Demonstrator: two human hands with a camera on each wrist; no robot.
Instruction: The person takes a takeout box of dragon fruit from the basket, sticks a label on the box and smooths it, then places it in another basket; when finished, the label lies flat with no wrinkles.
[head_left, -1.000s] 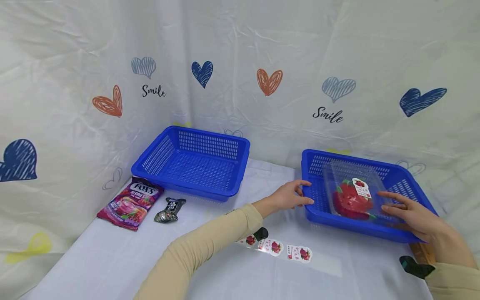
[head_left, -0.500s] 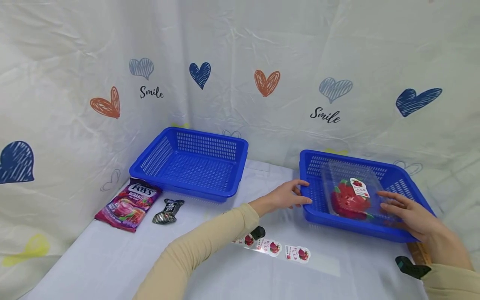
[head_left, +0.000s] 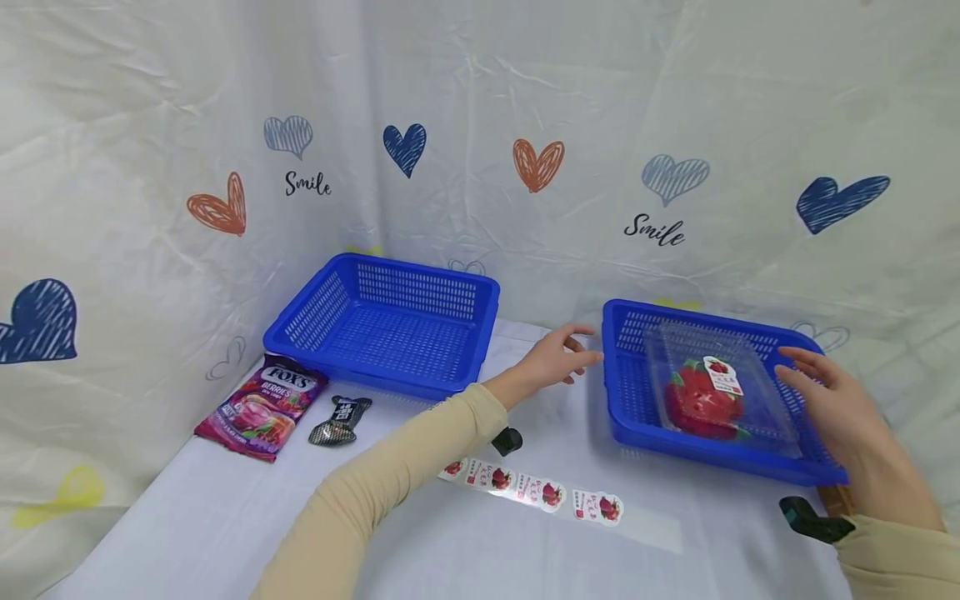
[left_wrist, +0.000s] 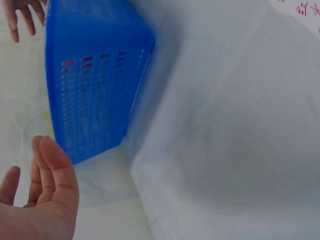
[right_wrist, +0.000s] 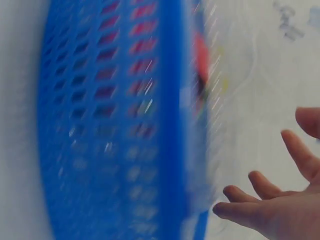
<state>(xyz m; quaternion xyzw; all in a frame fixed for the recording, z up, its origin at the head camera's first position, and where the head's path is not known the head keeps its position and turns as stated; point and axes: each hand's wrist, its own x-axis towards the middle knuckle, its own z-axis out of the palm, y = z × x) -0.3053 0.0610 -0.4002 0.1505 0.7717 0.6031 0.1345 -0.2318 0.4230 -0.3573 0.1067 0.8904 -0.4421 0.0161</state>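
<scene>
My left hand (head_left: pixel 557 360) is just off the left end of the right-hand blue basket (head_left: pixel 628 392), fingers loosely bent and holding nothing. In the left wrist view its fingers (left_wrist: pixel 52 167) stand beside the basket's end wall. Over the basket's right end hovers my right hand (head_left: pixel 836 404), relaxed and empty, with the fingers spread in the right wrist view. A clear plastic box (head_left: pixel 678 340) lies tilted in that basket. Inside the box is a red dragon fruit (head_left: pixel 697 408) with green tips, and a white fruit sticker (head_left: pixel 722 375) is on the lid.
A strip of fruit stickers (head_left: pixel 543 493) lies on the white table (head_left: pixel 465 550). Back left stands a second blue basket (head_left: pixel 378 379). Near it lie a purple candy bag (head_left: pixel 262 408) and a small black-and-silver packet (head_left: pixel 339 421). A printed curtain (head_left: pixel 465 100) hangs behind.
My left hand has left the basket's left rim and moved left. My right hand has lifted away from the box to the right. The box stays in the basket.
</scene>
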